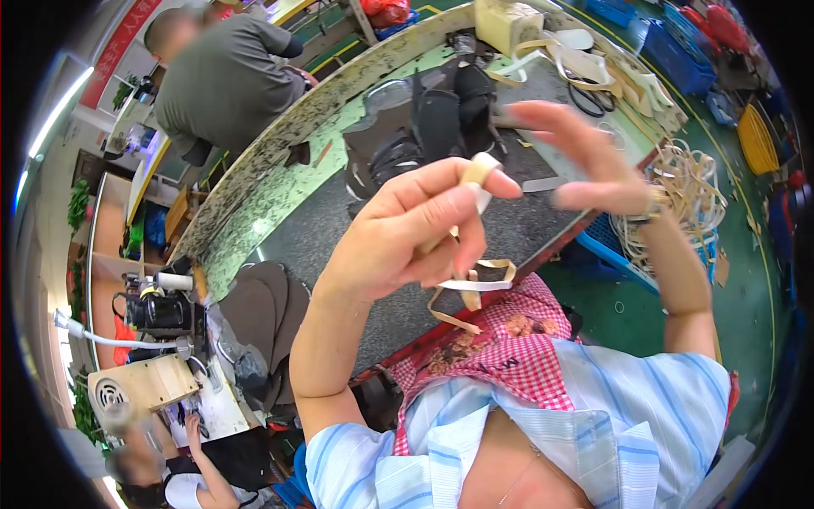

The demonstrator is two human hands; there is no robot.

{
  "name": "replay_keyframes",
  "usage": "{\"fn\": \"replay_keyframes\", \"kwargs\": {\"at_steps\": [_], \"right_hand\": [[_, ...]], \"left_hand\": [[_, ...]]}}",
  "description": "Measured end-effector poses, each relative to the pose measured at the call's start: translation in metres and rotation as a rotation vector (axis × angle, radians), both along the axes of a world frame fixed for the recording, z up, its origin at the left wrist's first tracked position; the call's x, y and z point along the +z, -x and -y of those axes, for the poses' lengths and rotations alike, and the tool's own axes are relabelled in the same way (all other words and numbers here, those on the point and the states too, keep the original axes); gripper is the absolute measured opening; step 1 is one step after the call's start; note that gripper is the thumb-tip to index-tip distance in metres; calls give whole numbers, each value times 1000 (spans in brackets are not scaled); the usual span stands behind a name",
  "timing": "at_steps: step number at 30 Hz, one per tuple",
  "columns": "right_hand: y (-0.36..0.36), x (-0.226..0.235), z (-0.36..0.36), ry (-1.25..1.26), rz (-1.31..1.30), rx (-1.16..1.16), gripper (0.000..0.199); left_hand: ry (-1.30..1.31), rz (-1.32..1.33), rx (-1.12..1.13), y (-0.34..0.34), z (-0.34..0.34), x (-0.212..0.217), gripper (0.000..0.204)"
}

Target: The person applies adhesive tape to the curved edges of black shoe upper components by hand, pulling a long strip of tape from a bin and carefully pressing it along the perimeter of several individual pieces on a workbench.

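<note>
My left hand (407, 229) is raised over the dark grey worktop (339, 254), its fingers curled around a narrow cream strip (476, 286). Loops of that strip hang below the fingers toward the table's near edge. A beige band (481, 168) lies around the index finger; whether it is finger tape or part of the strip I cannot tell. My right hand (593, 161) is up at the right, fingers apart and slightly blurred, holding nothing visible. Beyond the hands lie dark shoe-like pieces (437, 119). A flat metallic bar (543, 184) rests near the right hand.
Scissors (589, 99) and cream strips lie at the far right of the table. A tangle of strips (678, 191) fills a blue basket (606, 242) beside it. Dark flat pieces (259, 310) are stacked left, near a sewing machine (161, 310). Two other people work nearby.
</note>
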State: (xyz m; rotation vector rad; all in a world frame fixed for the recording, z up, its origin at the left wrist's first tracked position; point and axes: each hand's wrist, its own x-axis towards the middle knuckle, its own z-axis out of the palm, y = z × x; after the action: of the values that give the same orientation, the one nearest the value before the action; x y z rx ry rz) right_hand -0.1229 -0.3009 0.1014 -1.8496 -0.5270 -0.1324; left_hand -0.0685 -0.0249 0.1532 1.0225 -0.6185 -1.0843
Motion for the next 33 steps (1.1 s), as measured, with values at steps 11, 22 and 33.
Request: {"fn": "replay_keyframes", "kwargs": {"at_steps": [11,22,33], "right_hand": [[58,-35,75,199,-902,323,23],[360,-163,321,-472,-869,-1066,18],[336,-167,302,1082,-452,-1533,25]], "left_hand": [[550,-18,808,-43,-279,-11,47],[486,-161,1005,-133,-282,-90,40],[228,179,706,-76,-196,-27,48]]}}
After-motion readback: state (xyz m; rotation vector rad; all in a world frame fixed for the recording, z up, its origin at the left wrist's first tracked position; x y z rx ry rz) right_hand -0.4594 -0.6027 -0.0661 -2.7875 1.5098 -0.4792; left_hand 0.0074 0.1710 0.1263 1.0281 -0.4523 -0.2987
